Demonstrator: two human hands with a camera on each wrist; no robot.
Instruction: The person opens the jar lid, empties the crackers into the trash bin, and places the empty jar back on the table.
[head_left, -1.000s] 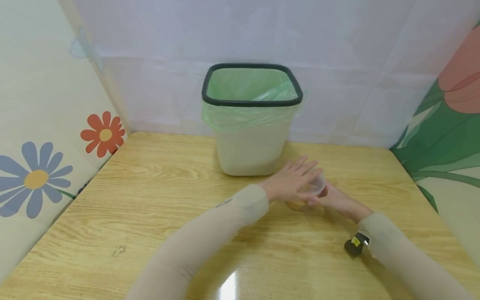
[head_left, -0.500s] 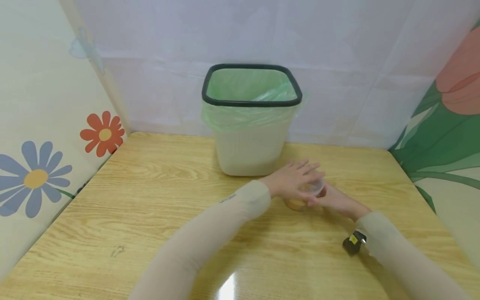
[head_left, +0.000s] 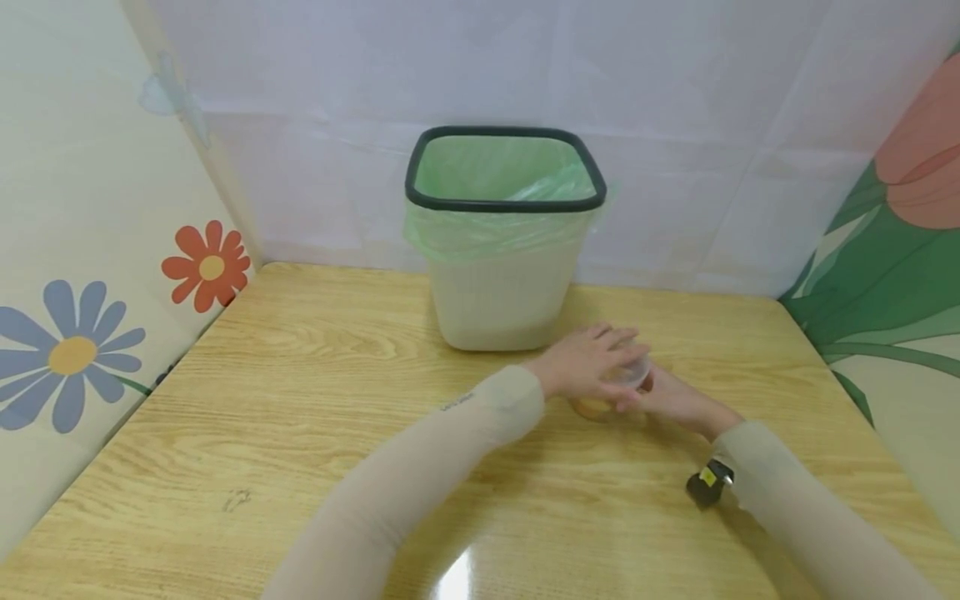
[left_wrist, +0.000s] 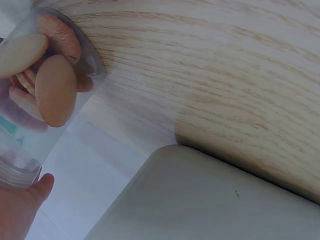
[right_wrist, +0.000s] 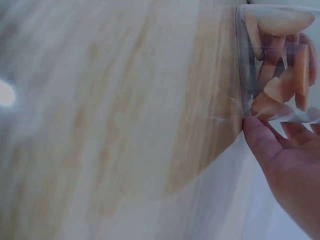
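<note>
A clear plastic jar [head_left: 637, 372] stands on the table right of centre, partly hidden by the hands in the head view. Several oval brown and beige pieces [left_wrist: 56, 91] lie inside it; I cannot tell exactly what they are. My left hand [head_left: 585, 364] reaches over from the left and grips the jar round its top, its thumb [left_wrist: 42, 187] by the ridged rim in the left wrist view. From the right, my right hand [head_left: 678, 404] holds the jar's side low down, with its thumb [right_wrist: 260, 135] against the wall near the base.
Just behind the jar stands a cream waste bin [head_left: 506, 304] with a black rim and a green liner bag [head_left: 487, 237]. A small black device [head_left: 707, 485] is strapped at the right wrist. White cloth backs the wooden table [head_left: 315, 350]; flower-patterned panels flank it.
My left hand has turned slightly over the jar's top, its fingertips coming a little nearer and lower. The right hand and the jar stay in almost the same place.
</note>
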